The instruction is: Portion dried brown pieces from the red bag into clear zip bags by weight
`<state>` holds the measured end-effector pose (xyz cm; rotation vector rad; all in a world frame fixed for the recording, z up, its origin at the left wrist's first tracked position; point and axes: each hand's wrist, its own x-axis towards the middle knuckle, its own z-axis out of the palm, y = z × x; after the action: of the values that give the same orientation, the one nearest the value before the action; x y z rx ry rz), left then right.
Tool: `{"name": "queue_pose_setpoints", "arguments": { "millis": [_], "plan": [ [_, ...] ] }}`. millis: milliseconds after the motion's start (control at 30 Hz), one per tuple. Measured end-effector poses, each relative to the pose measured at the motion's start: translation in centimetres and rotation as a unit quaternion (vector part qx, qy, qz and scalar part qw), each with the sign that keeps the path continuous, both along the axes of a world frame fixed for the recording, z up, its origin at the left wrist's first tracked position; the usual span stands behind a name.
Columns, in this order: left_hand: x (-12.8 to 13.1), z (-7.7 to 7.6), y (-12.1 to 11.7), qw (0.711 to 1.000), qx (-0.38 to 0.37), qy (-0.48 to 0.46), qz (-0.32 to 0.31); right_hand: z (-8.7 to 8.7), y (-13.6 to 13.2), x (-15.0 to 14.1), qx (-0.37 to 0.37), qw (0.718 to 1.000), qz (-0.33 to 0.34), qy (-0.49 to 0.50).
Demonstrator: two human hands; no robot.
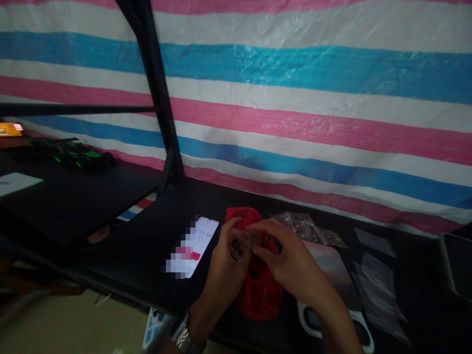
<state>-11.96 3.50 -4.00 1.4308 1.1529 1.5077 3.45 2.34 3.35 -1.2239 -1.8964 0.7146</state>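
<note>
My left hand (223,268) is curled around a small clear plastic cup (240,244), held on its side above a red plastic bag (258,290). My right hand (285,260) meets it from the right, with fingers pinched at the cup's far end and over the bag's top. The bag lies on a black table (155,231) near its front edge. A watch (184,339) sits on my left wrist.
A phone (199,243) with a lit screen lies left of the bag. Clear bags of small brownish pieces (308,228) lie behind my right hand, empty clear bags (376,275) to the right. A black frame post (157,93) rises at the left before a striped tarp (313,98).
</note>
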Motion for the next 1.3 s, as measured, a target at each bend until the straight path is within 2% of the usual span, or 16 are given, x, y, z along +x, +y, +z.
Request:
{"name": "queue_pose_setpoints", "arguments": {
  "millis": [133,233,367,467,567,667,767,867,967,1067,1200,1300],
  "plan": [
    [0.1,-0.5,0.1,1.000,-0.005,-0.005,-0.020,0.6,-0.5,-1.4,0.098,0.990,0.013,-0.102],
    [0.1,-0.7,0.0,0.999,-0.003,-0.012,-0.036,0.9,-0.7,-1.9,0.142,0.976,0.023,-0.162],
    [-0.1,-0.9,-0.2,0.999,0.011,-0.030,-0.042,0.8,-0.9,-1.4,0.166,0.974,0.007,-0.153],
    [-0.7,-1.3,-0.4,0.999,0.026,-0.004,-0.038,0.5,-0.7,-0.2,0.188,0.974,-0.059,-0.111],
    [-1.6,-1.7,-0.6,0.996,0.061,0.060,-0.003,-0.2,-0.2,1.1,0.132,0.977,-0.099,-0.138],
    [-2.5,-1.9,-0.9,0.987,0.106,0.119,0.029,-1.1,0.2,1.4,0.034,0.984,-0.056,-0.166],
    [-3.0,-1.8,-1.1,0.979,0.128,0.151,0.039,-1.1,-0.1,0.2,0.015,0.994,-0.035,-0.107],
    [-3.2,-1.3,-1.4,0.976,0.145,0.156,0.034,-0.4,-1.0,-1.8,-0.007,0.999,-0.024,-0.038],
    [-3.0,-0.6,-2.0,0.974,0.172,0.144,0.013,0.0,-1.8,-3.3,-0.026,0.999,-0.028,0.011],
    [-2.5,-0.1,-2.9,0.976,0.182,0.117,-0.019,-0.1,-2.4,-3.6,-0.016,0.996,-0.063,0.058],
    [-1.3,0.0,-4.1,0.984,0.160,0.055,-0.053,-0.5,-3.0,-3.1,0.008,0.990,-0.103,0.096],
    [0.0,0.2,-4.6,0.991,0.120,-0.024,-0.051,-0.4,-3.6,-2.6,0.019,0.981,-0.137,0.139]
  ]
}}
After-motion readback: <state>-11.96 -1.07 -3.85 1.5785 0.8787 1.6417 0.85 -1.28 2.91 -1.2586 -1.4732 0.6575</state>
